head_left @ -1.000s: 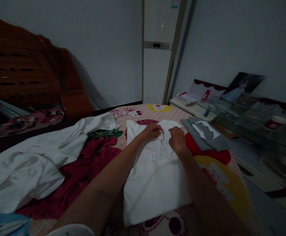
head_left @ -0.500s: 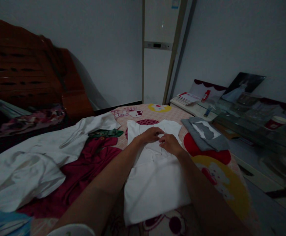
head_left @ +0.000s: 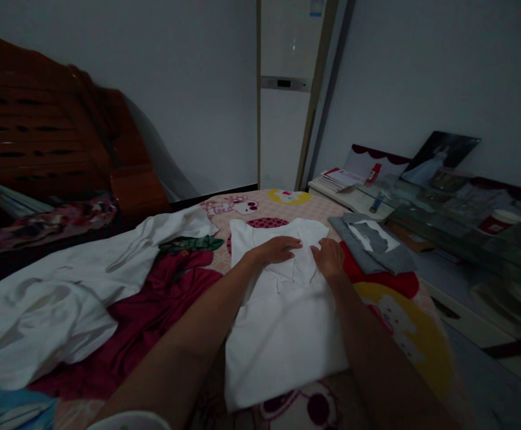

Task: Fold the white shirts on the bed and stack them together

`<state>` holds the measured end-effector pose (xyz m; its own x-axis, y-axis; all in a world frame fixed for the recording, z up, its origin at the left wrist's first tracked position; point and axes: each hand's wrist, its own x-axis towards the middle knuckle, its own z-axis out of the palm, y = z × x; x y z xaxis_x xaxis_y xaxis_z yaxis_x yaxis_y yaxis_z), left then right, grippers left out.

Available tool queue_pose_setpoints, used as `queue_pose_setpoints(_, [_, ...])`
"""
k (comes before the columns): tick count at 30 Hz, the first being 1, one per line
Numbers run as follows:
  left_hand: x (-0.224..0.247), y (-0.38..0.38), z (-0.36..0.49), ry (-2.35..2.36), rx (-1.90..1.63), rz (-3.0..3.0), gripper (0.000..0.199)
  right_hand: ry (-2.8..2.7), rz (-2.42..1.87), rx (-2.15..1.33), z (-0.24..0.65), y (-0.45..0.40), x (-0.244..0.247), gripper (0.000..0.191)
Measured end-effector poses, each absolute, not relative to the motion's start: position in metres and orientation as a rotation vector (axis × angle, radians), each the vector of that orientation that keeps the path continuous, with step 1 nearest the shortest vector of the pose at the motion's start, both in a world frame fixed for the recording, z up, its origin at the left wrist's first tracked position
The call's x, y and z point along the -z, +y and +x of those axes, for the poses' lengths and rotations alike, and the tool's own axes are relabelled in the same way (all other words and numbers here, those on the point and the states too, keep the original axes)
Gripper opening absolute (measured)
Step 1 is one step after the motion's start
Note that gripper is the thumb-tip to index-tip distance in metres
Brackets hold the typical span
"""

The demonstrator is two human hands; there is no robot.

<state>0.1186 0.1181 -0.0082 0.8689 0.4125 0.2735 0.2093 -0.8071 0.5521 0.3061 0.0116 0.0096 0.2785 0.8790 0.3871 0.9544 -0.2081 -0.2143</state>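
Observation:
A white garment that looks like a shirt (head_left: 282,340) lies spread on the patterned cover, creased around its upper middle. On its upper part my left hand (head_left: 278,249) rests with fingers stretched out, pointing right. My right hand (head_left: 329,257) is at the shirt's upper right, its fingers curled and the thumb close to them, closed on the cloth. A small gap of white fabric separates the two hands. To the left lie a rumpled white garment (head_left: 76,286) and a dark red satiny cloth (head_left: 153,316). A folded grey garment (head_left: 372,242) is to the right.
The pink patterned cover (head_left: 238,206) lies beneath the clothes. A blue cloth (head_left: 9,409) is at the lower left. Beyond stand a wooden bench (head_left: 58,119) and a tall white cabinet-like unit (head_left: 285,131). A glass-topped stand (head_left: 444,221) holds a paper cup (head_left: 497,222) on the right.
My right hand has moved right, away from my left hand, along the upper shirt. The left hand stays in nearly the same place, with its fingers straighter.

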Motion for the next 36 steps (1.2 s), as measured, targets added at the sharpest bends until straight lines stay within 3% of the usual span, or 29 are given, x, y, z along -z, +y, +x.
queue_pose_setpoints(10, [0.000,0.112,0.120,0.494,-0.645,2.182,0.035,-1.521,-2.171,0.068,0.307,0.011,-0.028,0.013])
queue_pose_setpoints(20, [-0.010,0.104,0.126,0.714,-0.802,1.118,0.041,-1.895,-1.450,-0.264,0.268,0.012,-0.031,0.011])
queue_pose_setpoints(25, [-0.010,0.101,0.132,0.797,-0.923,1.167,0.065,-2.048,-1.406,-0.355,0.257,0.002,-0.037,0.013])
queue_pose_setpoints(31, [-0.031,0.108,0.118,0.885,-1.082,1.630,0.061,-1.965,-1.415,-0.441,0.259,0.002,-0.039,0.016])
queue_pose_setpoints(36, [-0.021,0.118,0.103,1.031,-0.956,1.792,0.049,-1.997,-1.415,-0.448,0.261,0.002,-0.036,0.015])
